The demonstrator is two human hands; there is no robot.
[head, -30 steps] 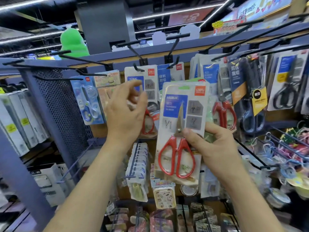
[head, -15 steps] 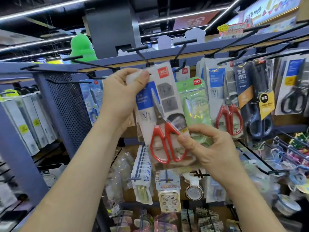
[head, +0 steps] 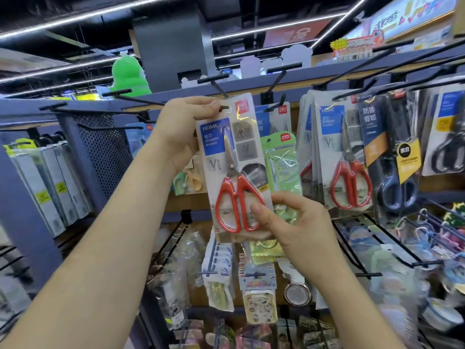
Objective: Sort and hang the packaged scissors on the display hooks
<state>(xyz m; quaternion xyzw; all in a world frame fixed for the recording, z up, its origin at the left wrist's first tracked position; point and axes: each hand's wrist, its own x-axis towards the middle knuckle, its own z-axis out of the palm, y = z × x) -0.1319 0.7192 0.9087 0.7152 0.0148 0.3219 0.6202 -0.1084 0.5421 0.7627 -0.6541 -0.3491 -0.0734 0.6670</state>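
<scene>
Head view: the left hand (head: pixel 181 129) has its grip pinched on the top corner of the scissors pack (head: pixel 234 172), whose hang hole sits at a black hook (head: pixel 219 88). The right hand (head: pixel 297 222) has its grip closed on the pack's lower edge, thumb in front.

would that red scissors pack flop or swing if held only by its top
Probably stiff: the scissors pack lies flat between the left hand at its top and the right hand below. Likely bottom-heavy, as the red handles sit low. Its glossy front may slip.
</scene>
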